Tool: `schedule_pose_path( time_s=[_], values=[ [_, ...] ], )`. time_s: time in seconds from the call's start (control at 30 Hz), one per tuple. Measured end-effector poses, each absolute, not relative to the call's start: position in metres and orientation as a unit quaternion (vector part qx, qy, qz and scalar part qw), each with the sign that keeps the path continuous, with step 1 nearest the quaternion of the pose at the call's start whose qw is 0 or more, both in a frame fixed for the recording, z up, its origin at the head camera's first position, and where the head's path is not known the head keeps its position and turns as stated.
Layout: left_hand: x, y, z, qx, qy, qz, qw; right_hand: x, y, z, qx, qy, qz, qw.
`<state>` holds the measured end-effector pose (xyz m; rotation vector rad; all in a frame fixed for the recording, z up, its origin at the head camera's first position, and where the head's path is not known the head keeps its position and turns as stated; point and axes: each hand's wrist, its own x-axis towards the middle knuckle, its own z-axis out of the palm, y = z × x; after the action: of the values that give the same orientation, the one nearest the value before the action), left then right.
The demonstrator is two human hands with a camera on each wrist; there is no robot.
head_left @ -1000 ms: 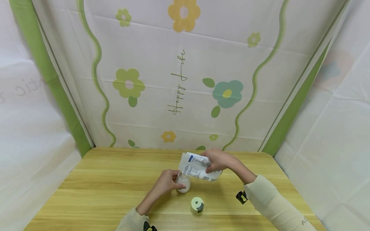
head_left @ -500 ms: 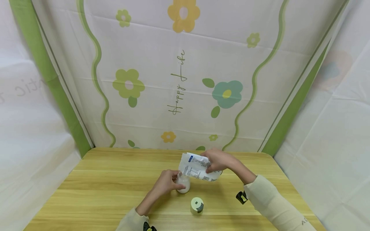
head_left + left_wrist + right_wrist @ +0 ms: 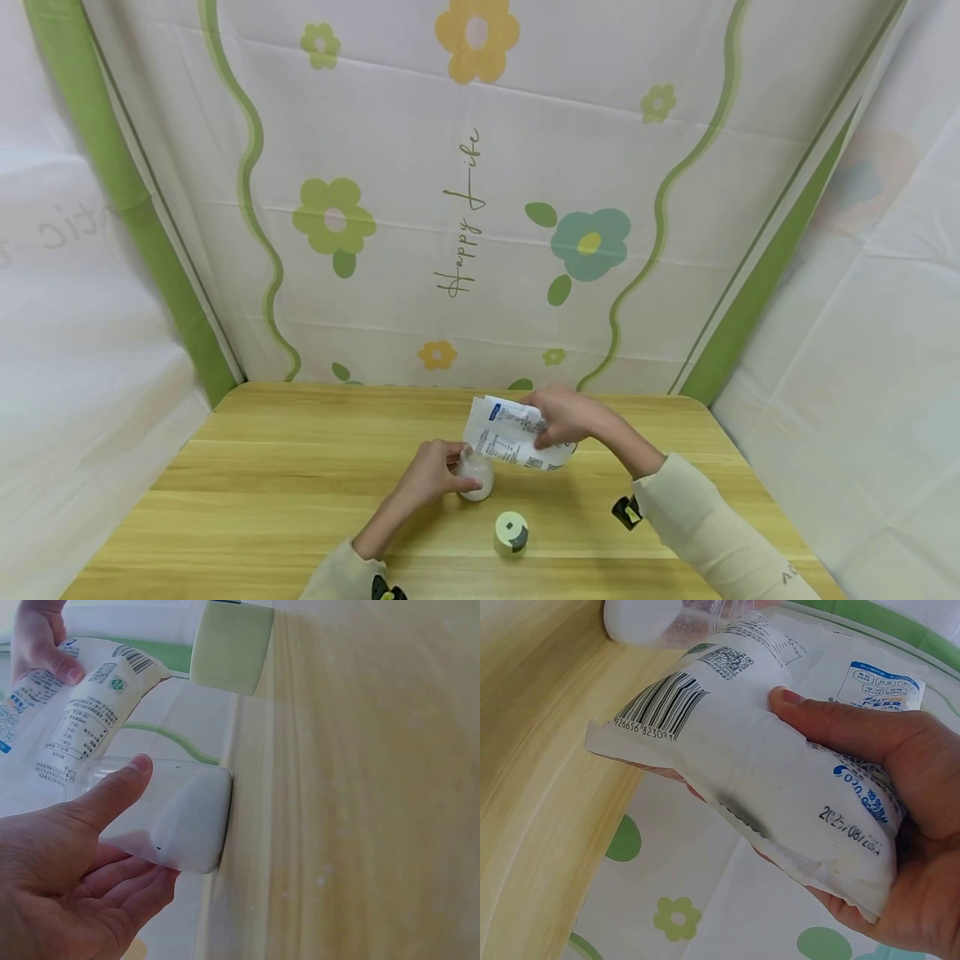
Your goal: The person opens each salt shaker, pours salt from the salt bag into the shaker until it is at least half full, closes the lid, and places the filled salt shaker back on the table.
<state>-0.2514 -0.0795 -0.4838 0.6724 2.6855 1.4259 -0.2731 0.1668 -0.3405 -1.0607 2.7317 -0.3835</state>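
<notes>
A small clear jar (image 3: 478, 483) stands on the table, its lower part filled with white contents. My left hand (image 3: 429, 477) grips it, with the thumb on the near side, as the left wrist view of the jar (image 3: 191, 817) also shows. From the right, my right hand (image 3: 573, 414) holds a soft white packet (image 3: 504, 433) with printed text, tilted down toward the jar. The packet's lower left end is at the jar's mouth; whether anything flows out cannot be seen. A barcode and a stamped date show on the packet (image 3: 727, 750) in the right wrist view.
A pale green cylinder (image 3: 512, 535) with a grey patch, perhaps a lid, stands on the wooden table (image 3: 285, 508), nearer than the jar. White flowered cloth (image 3: 405, 208) hangs behind the table and along both sides.
</notes>
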Motion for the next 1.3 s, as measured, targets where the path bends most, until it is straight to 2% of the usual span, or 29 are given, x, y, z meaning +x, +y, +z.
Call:
schedule_pose_path(
  time_s=[1.3],
  values=[
    [-0.2537, -0.0799, -0.4849, 0.214, 0.858, 0.466, 0.021, -0.2722, 0.1643, -0.3392, -0.342, 0.926, -0.129, 0.098]
  ],
)
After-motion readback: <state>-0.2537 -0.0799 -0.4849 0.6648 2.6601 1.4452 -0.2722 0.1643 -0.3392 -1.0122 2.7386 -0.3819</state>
